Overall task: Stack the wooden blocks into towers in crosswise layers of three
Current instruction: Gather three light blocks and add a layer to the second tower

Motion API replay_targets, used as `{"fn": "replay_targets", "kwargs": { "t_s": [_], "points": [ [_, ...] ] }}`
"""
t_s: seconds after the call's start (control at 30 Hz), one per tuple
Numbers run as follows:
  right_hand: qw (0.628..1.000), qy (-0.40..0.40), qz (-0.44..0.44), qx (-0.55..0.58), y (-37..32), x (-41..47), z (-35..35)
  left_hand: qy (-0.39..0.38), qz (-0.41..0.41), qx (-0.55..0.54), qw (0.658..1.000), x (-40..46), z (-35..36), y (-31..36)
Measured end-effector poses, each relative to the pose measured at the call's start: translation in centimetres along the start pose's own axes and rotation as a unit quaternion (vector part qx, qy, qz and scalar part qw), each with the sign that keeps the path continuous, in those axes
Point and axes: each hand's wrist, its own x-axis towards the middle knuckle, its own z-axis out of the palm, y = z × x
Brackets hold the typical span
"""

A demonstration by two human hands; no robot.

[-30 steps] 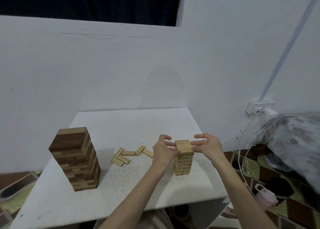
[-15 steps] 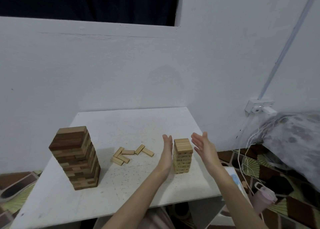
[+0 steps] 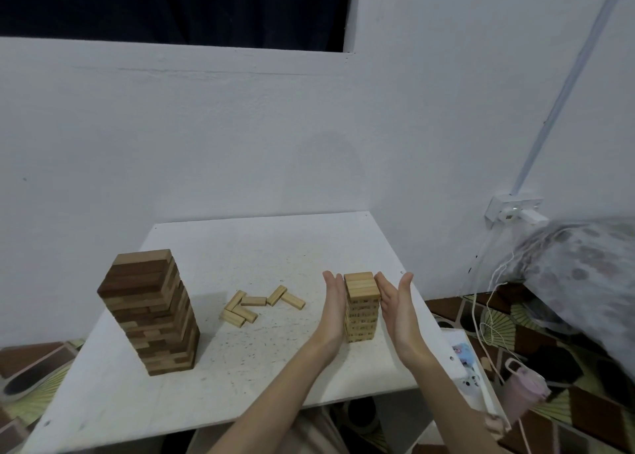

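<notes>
Pale tower [image 3: 360,307] between flat hands

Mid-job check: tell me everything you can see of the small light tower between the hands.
The small light tower is a stack of pale wooden blocks, upright, near the table's right front edge. Its top layer shows three blocks side by side; dark printing marks the lower layers. The left hand and right hand, fingers straight, flank it, palms at its sides. It is shorter than the dark tower at left.
</notes>
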Motion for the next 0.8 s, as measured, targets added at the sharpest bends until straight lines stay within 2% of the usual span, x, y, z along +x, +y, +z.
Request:
{"fn": "replay_targets", "kwargs": {
  "t_s": [0.17,0.23,0.37,0.53,0.67,0.8],
  "points": [
    [1.000,0.010,-0.007,-0.001,0.17,-0.05,0.02,-0.002,0.002,-0.002,1.000,0.06,-0.11,-0.20],
    [1.000,0.006,-0.009,0.001,0.26,-0.01,0.05,0.018,0.015,0.033,0.999,0.27,-0.07,-0.45],
    [1.000,0.011,-0.010,0.000,0.38,0.11,0.16,0.002,0.007,-0.003,1.000,0.73,-0.24,-0.66],
    [1.000,0.016,-0.013,-0.001,0.02,-0.32,0.65,0.037,0.031,0.063,0.997,0.81,-0.03,-0.65],
    [1.000,0.016,-0.013,-0.003,0.32,-0.13,0.51,0.011,0.007,0.000,1.000,0.62,-0.10,-0.59],
    [1.000,0.012,-0.011,-0.008,0.37,-0.08,0.63,0.018,0.010,0.006,1.000,0.55,-0.08,-0.52]
  ]
}}
